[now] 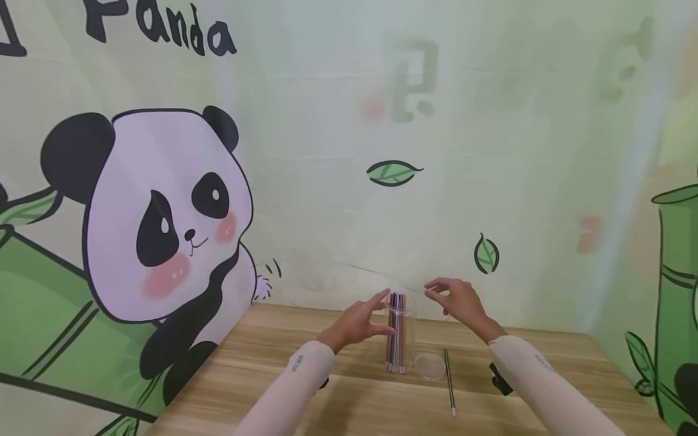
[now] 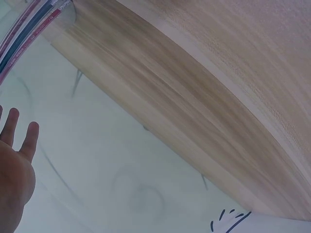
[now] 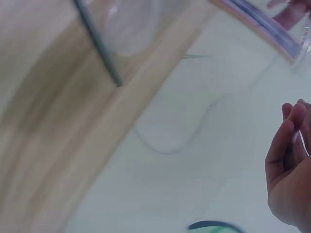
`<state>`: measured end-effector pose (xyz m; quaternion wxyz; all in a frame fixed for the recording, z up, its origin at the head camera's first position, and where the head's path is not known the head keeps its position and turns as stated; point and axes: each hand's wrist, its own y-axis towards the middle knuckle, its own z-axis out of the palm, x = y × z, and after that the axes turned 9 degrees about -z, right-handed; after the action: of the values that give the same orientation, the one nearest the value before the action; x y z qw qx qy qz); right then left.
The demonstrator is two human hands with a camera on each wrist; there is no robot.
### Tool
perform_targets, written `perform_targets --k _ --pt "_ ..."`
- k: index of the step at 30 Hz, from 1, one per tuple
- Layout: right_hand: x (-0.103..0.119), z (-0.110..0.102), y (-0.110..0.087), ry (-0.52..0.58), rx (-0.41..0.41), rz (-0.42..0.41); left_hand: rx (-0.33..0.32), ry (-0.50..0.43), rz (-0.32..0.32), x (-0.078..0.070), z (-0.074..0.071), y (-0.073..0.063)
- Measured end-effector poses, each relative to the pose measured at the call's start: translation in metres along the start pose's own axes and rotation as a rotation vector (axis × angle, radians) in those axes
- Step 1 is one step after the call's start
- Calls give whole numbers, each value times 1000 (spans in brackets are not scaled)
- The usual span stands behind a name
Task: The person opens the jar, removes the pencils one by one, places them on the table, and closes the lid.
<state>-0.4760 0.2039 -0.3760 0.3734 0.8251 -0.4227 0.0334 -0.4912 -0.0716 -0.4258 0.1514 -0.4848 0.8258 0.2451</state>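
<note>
A clear cylindrical container (image 1: 410, 339) stands upright on the table, with a bundle of coloured pencils (image 1: 396, 339) inside. My left hand (image 1: 357, 321) holds its left side, thumb across the front and a fingertip near the rim. In the left wrist view, the outer fingers of the left hand (image 2: 19, 160) reach out straight, and the pencils (image 2: 26, 36) show at the top left corner. Right of the rim, my right hand (image 1: 458, 301) is raised with its fingers loosely bent. Nothing shows between the fingers of the right hand (image 3: 289, 165) in the right wrist view.
A clear round lid (image 1: 429, 367) lies on the wooden table (image 1: 376, 406), just right of the container. Beside the lid lies one dark pencil (image 1: 449, 383). Behind the table hangs a pale green backdrop (image 1: 327, 212) with a printed panda.
</note>
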Motion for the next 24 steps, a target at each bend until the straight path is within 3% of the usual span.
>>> perform_targets --k 9,19,24 --pt "35 8 26 -4 85 -44 8 -11 -15 -5 -3 -2" --pt "37 27 30 -48 170 15 -8 -7 29 1 2 -1" --pt "40 30 35 -76 180 -4 -27 1 69 4 -1 2"
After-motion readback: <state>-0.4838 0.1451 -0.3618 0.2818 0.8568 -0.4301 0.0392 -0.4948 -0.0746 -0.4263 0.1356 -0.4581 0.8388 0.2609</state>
